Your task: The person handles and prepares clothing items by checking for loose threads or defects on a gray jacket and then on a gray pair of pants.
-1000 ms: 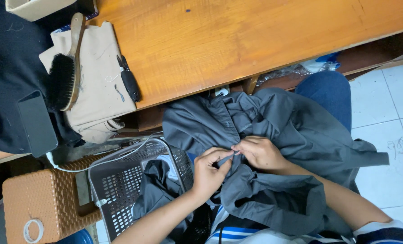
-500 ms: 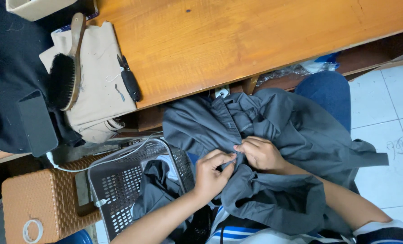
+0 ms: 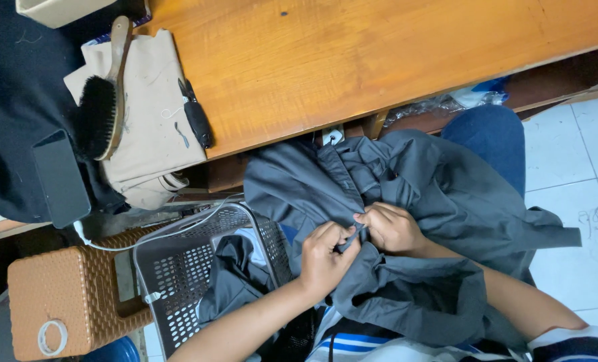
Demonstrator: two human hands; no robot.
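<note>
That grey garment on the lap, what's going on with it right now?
A seated person has a dark grey garment spread over their lap, below the edge of a wooden table. The left hand and right hand meet at one spot on the fabric, each pinching it in a tight grip. Beside the left arm stands a grey plastic basket with more dark cloth inside. A brush lies on folded beige cloth on the table.

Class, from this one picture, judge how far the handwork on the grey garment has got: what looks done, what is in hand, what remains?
Done: nothing finished can be told, though dark garments already lie in the grey basket. In hand: the left hand and right hand pinch one small spot on the grey garment spread over the lap. Left: the beige garment on the wooden table, under a brush, lies untouched.
</note>
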